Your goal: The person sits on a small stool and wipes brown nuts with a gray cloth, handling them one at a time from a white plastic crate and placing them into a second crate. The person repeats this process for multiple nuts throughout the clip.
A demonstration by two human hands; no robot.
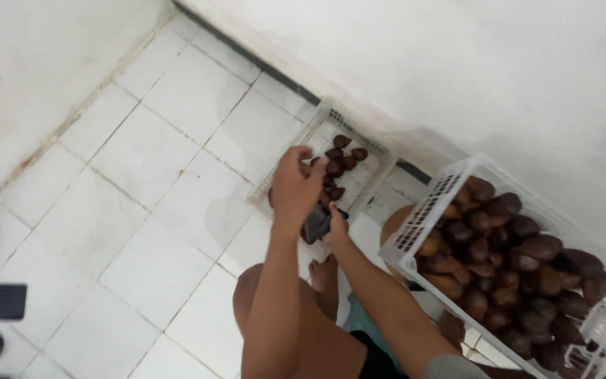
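Hiding a dark fruit point(315, 223), both hands point(296, 189) blur its outline.

Open tiled floor point(142, 210) left; 2 baskets point(422, 231) crowd the wall point(457, 70) right.

Your near-right white lattice crate point(429, 203) brims with glossy reddish-brown fruit point(520, 274); the far white crate point(317, 130) holds darker maroon pieces point(338, 165) above a white tiled floor point(142, 210) lined with greyish-brown grout.

White tiled floor point(142, 231), white plastered walls point(457, 63), dark grout lines
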